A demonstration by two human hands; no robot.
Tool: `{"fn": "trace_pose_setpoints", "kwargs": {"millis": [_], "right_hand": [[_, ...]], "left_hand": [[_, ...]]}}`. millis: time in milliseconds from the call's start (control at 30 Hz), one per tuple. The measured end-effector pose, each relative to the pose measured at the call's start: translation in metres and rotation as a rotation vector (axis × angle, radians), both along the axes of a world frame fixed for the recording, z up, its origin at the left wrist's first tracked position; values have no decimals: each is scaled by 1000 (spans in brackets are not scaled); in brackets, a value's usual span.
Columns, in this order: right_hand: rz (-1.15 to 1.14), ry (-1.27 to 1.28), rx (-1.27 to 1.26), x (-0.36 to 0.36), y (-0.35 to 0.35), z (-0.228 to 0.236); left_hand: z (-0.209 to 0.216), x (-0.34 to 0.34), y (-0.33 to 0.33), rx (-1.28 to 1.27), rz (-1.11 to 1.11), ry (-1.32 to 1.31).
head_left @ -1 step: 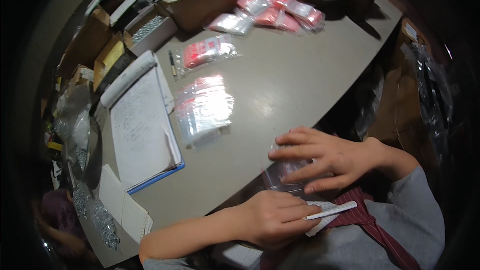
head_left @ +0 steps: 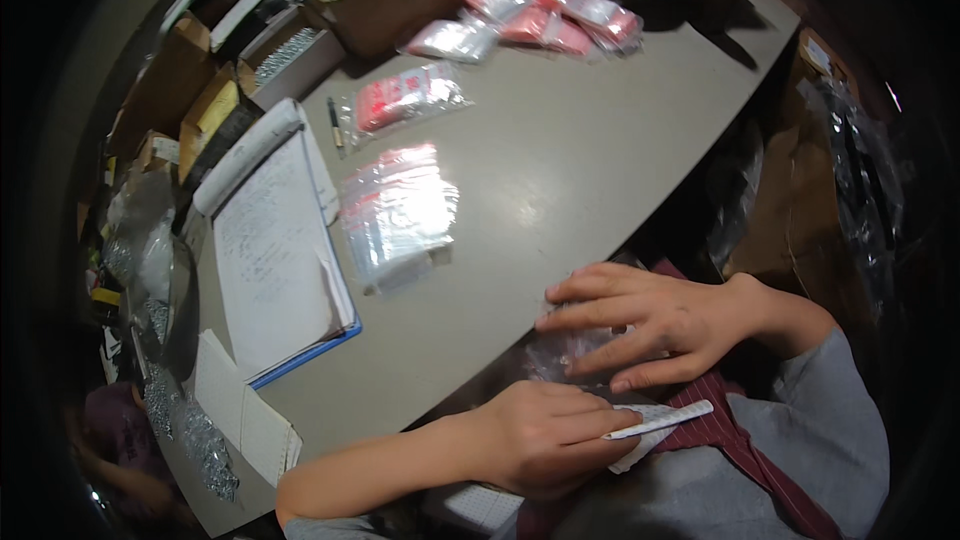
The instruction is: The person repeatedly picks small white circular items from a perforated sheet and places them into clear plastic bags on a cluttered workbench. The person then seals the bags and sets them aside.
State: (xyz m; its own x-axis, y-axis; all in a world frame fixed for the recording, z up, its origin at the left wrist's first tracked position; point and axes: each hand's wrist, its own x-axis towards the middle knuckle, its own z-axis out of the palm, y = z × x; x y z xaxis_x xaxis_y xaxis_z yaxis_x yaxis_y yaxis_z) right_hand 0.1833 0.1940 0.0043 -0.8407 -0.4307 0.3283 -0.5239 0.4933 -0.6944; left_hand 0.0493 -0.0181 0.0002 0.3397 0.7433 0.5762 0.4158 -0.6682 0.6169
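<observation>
My left hand (head_left: 555, 437) is closed round a folded piece of white patterned paper (head_left: 655, 425), held low in front of my body. Just beyond it, my right hand (head_left: 655, 325) spreads its fingers, palm down, over a clear plastic bag (head_left: 565, 352) at the near edge of the table. Most of that bag is hidden under the right hand. Farther off on the table (head_left: 530, 180) lies a fanned stack of clear zip bags (head_left: 400, 215) with red-tinged tops, out of reach of both hands.
An open notebook on a blue clipboard (head_left: 275, 250) lies left, a pen (head_left: 336, 124) beyond it. Red-and-clear packets (head_left: 550, 15) pile up at the back, with another packet (head_left: 405, 100) nearer. Boxes of metal parts (head_left: 290, 58) line the left edge. A cardboard box (head_left: 790, 200) stands right.
My right hand has dipped slightly, and the clear bag beneath it looks more crumpled and less visible. The table's contents sit slightly farther left in view. My left hand keeps its hold.
</observation>
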Motion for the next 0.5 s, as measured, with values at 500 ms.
{"fn": "trace_pose_setpoints", "kwargs": {"millis": [500], "right_hand": [[-301,207,252,-185,1,-6]], "left_hand": [[-13,-16,7,11,231,-34]]}}
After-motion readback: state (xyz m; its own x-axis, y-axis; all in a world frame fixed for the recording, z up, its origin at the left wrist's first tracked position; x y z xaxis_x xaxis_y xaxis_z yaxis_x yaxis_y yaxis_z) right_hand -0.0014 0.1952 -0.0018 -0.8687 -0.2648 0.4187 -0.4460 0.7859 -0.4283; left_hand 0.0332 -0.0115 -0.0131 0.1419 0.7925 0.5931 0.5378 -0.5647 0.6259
